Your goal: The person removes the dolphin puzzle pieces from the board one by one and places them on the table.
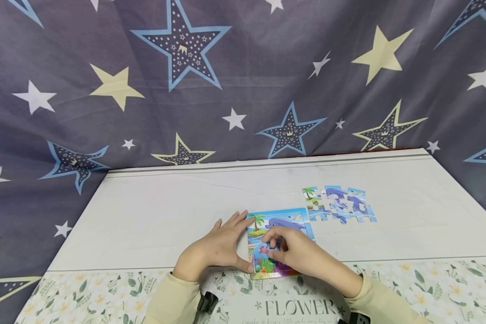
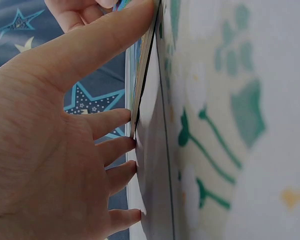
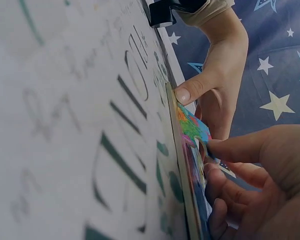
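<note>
A jigsaw board (image 1: 281, 211) with a dolphin, a palm tree and sea plants lies on the table in front of me in the head view. My left hand (image 1: 220, 247) spreads along its left side, thumb on the lower left corner and fingertips by the upper left corner. The left wrist view shows those fingers fairly straight against the board's edge (image 2: 138, 90). Over the board's middle, my right hand (image 1: 293, 249) has thumb and fingers bent together. In the right wrist view they pinch a small tilted puzzle piece (image 3: 203, 152), mostly hidden by the fingertips.
Several loosely arranged dolphin puzzle pieces (image 1: 338, 202) lie to the board's upper right. Under the forearms, a floral cloth (image 1: 117, 292) printed with FLOWER covers the table's near part. A dark curtain (image 1: 243, 81) with stars hangs behind the white tabletop (image 1: 166, 207).
</note>
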Demonstrator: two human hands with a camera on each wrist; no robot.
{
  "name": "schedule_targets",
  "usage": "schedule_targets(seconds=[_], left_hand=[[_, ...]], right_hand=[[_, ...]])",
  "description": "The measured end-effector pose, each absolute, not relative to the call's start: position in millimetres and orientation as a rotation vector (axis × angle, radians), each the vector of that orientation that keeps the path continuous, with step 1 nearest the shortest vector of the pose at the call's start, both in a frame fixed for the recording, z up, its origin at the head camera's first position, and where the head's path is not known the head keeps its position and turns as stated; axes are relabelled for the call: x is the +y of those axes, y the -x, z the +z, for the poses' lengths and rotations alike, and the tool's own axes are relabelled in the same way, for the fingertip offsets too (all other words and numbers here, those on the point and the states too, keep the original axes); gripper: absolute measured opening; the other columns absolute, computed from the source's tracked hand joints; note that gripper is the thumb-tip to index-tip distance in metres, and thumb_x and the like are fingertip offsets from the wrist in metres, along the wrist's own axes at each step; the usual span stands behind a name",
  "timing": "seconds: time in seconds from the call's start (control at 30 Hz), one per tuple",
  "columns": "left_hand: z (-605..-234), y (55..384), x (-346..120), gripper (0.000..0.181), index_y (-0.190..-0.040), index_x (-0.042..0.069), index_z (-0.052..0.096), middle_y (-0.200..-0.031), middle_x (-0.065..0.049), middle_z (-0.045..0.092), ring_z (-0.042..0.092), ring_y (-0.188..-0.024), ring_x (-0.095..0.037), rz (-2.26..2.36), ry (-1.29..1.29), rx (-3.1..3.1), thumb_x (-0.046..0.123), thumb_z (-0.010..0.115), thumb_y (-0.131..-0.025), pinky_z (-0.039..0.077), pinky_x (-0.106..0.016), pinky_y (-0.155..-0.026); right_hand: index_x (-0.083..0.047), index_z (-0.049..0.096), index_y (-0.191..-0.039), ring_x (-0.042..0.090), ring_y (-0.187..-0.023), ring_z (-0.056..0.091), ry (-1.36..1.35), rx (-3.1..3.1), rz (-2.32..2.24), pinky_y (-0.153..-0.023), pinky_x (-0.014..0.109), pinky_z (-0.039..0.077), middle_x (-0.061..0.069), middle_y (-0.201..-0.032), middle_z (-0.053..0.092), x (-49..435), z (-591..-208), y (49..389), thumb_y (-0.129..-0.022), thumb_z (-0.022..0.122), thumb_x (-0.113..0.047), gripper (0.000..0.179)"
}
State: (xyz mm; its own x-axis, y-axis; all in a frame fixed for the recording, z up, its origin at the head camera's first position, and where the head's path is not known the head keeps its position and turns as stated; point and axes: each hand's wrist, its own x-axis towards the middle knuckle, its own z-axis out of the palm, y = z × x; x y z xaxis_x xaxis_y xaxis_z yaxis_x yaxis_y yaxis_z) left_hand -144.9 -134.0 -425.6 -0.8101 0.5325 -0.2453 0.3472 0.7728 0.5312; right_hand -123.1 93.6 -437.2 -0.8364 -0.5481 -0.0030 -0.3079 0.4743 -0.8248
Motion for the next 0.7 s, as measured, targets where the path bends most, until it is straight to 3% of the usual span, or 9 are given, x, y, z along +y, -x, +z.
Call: schedule_targets(seconds=[0.7], left_hand=[[-424.1, 144.1, -134.6, 0.116, -0.156, 0.011, 0.031, -0.164, -0.012, 0.016, 0.009, -0.151, -0.030, 0.657, -0.660, 2.571, 0.048, 0.091, -0.063, 0.005, -0.062, -0.118]], right_hand=[[-0.007, 0.064, -0.103, 0.008, -0.071, 0.057, 0.760, 2.402, -1.405, -0.065, 0.025, 0.050, -0.006, -0.083, 0.065, 93.0, -438.0, 122.0, -0.095, 0.065, -0.008, 0.008]])
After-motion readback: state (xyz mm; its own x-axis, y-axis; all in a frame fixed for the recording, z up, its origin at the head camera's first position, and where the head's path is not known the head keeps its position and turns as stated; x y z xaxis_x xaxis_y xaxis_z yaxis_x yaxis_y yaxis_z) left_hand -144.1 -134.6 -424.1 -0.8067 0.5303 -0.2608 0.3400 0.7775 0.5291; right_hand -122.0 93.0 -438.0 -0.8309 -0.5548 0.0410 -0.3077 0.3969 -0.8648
